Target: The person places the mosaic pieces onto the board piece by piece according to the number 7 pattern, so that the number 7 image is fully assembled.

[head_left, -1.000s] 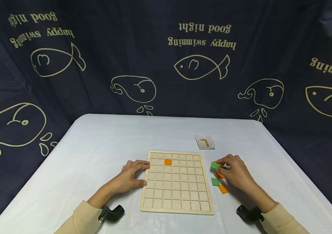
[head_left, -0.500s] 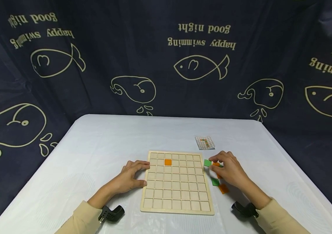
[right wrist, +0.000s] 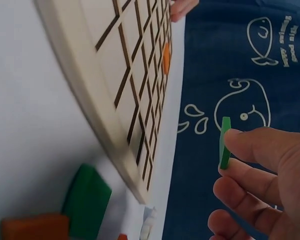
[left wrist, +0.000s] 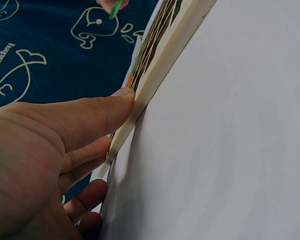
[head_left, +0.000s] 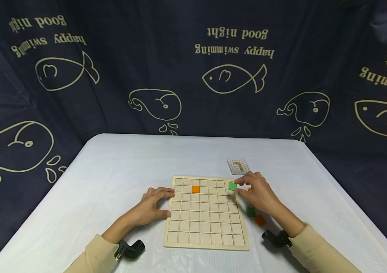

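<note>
A wooden grid board (head_left: 205, 216) lies on the table with one orange tile (head_left: 195, 189) in a cell of its second row from the back. My left hand (head_left: 150, 207) rests at the board's left edge, thumb and fingertips touching the rim; the left wrist view shows the thumb (left wrist: 100, 112) against the edge. Between thumb and forefinger, my right hand (head_left: 259, 192) pinches a green tile (head_left: 232, 186) above the board's back right corner. In the right wrist view the green tile (right wrist: 224, 143) stands on edge in the fingertips, off the board.
Right of the board lie a green tile (head_left: 251, 212) and an orange tile (head_left: 260, 220) close together. Another orange tile (head_left: 249, 189) is mostly hidden behind my right hand. A small card with a printed grid (head_left: 238, 166) lies behind the board's right corner.
My right hand has moved left and slightly back, carrying the green tile from the loose tiles to over the board's corner. The left hand has stayed in place.
</note>
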Demonstrator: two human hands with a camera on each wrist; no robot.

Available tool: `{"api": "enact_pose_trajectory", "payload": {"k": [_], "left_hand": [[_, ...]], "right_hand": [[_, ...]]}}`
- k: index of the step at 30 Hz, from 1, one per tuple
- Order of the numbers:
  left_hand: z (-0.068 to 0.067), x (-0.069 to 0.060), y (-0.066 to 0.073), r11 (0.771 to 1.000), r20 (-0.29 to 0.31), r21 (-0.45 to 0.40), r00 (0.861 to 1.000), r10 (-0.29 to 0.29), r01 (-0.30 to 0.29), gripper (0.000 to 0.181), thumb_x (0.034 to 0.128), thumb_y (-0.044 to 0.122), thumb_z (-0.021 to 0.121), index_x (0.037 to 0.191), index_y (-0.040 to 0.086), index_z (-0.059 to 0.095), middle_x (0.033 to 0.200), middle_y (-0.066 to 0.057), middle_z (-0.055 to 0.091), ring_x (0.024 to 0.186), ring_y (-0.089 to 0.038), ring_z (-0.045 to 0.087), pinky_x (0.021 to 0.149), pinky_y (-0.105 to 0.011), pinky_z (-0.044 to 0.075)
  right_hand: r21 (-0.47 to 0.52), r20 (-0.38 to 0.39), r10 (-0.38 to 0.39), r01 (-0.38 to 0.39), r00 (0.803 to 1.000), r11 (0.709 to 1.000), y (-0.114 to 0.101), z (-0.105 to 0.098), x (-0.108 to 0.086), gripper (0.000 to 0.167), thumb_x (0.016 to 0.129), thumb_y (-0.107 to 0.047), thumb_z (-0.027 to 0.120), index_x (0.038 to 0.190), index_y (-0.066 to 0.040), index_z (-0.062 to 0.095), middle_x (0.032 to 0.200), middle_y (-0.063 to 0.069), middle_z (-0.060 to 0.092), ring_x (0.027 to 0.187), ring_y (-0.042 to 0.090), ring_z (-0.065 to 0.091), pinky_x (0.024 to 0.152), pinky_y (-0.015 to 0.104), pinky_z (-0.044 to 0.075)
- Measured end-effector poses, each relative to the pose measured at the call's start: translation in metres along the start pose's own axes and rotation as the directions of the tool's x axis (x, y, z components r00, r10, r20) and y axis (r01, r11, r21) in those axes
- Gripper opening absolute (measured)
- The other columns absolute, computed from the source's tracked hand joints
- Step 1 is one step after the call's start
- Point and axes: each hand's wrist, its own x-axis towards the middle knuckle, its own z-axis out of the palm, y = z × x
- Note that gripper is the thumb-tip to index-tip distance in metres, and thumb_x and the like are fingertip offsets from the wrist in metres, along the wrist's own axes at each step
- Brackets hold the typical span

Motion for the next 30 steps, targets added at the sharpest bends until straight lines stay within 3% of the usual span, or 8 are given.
{"api": "enact_pose_trajectory", "payload": {"k": [11, 18, 25, 30], "left_hand": [[0.0, 0.0, 0.0, 1.0, -0.001, -0.005, 1.0, -0.001, 0.001, 0.055, 0.0796, 0.026, 0.074, 0.13, 0.014, 0.055, 0.144, 0.004, 0.045, 0.118, -0.017, 0.035, 0.096, -0.046, 0.023], [0.001, 0.0, -0.001, 1.0, 0.0, -0.006, 1.0, -0.001, 0.001, 0.056, 0.0796, 0.026, 0.074, 0.13, 0.014, 0.055, 0.144, 0.004, 0.045, 0.118, -0.017, 0.035, 0.096, -0.046, 0.023], [0.001, 0.0, 0.0, 1.0, -0.004, -0.006, 1.0, -0.004, 0.004, 0.056, 0.0789, 0.025, 0.074, 0.13, 0.013, 0.055, 0.144, 0.004, 0.045, 0.118, -0.017, 0.035, 0.096, -0.046, 0.023], [0.0, 0.0, 0.001, 1.0, -0.002, -0.015, 1.0, -0.008, 0.008, 0.055, 0.0789, 0.024, 0.074, 0.13, 0.013, 0.055, 0.144, 0.004, 0.045, 0.119, -0.018, 0.035, 0.097, -0.047, 0.022]], "right_hand": [[0.009, 0.021, -0.04, 0.04, 0.999, 0.999, -0.009, 0.012, 0.014, 0.02, 0.079, -0.015, 0.073, 0.099, -0.013, 0.072, 0.089, -0.001, 0.062, 0.088, 0.019, 0.049, 0.078, 0.035, 0.037], [0.047, 0.071, -0.061, 0.058, 0.996, 0.997, -0.015, 0.019, 0.021, 0.022, 0.081, -0.019, 0.072, 0.103, -0.014, 0.07, 0.094, -0.001, 0.062, 0.092, 0.019, 0.052, 0.092, 0.052, 0.038], [0.051, 0.091, -0.079, 0.075, 0.993, 0.996, -0.023, 0.027, 0.028, 0.021, 0.082, -0.02, 0.072, 0.102, -0.014, 0.071, 0.091, -0.003, 0.061, 0.087, 0.016, 0.045, 0.077, 0.035, 0.037], [0.062, 0.12, -0.105, 0.098, 0.987, 0.993, -0.026, 0.033, 0.033, 0.021, 0.083, -0.019, 0.07, 0.103, -0.013, 0.07, 0.092, -0.002, 0.061, 0.086, 0.016, 0.045, 0.078, 0.034, 0.036]]}}
